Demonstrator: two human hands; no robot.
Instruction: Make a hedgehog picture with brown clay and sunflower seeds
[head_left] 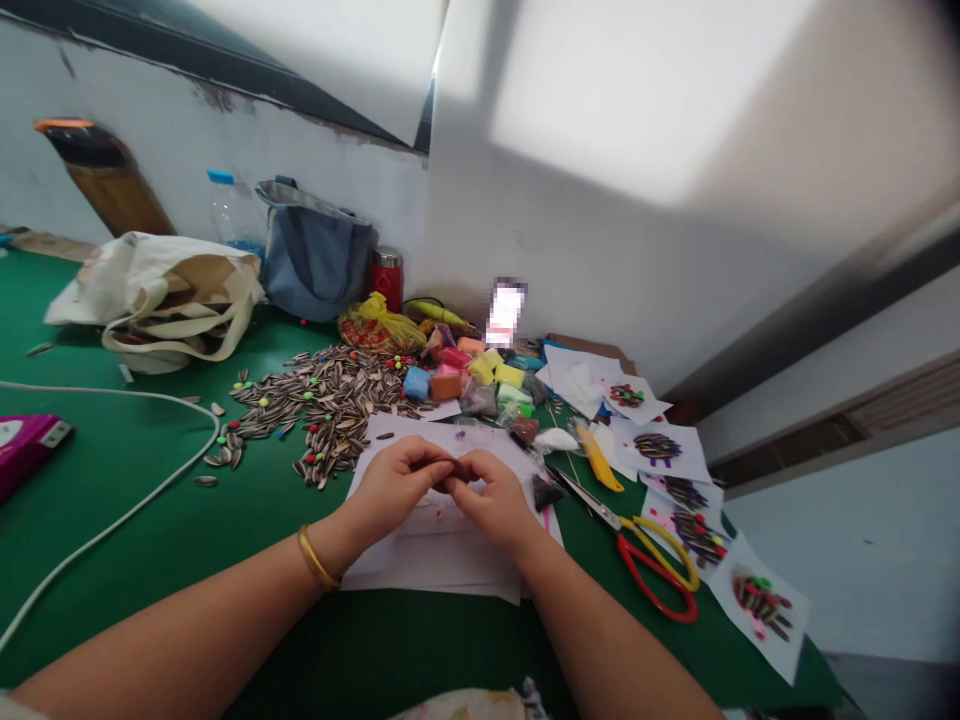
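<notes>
My left hand (401, 487) and my right hand (487, 492) meet over white paper sheets (457, 560), with thumbs and fingertips pressed together. A small dark bit shows between the fingertips, too hidden to name. Tiny pink pieces (441, 512) lie on the paper beneath. Left of the paper spreads a heap of striped sunflower seeds (330, 400) mixed with small coloured balls. Behind my hands are wrapped blocks of coloured modelling clay, among them a blue one (416, 384) and a brown one (446, 387). A small black packet (546, 492) sits just right of my right hand.
Large scissors (652, 565) with red and yellow handles and a yellow cutter (600, 460) lie at right. Beyond are paper sheets with seed pictures (763, 605). A phone (506, 312), red flask (387, 280), blue bag (315, 250) and white cable (150, 495) are around.
</notes>
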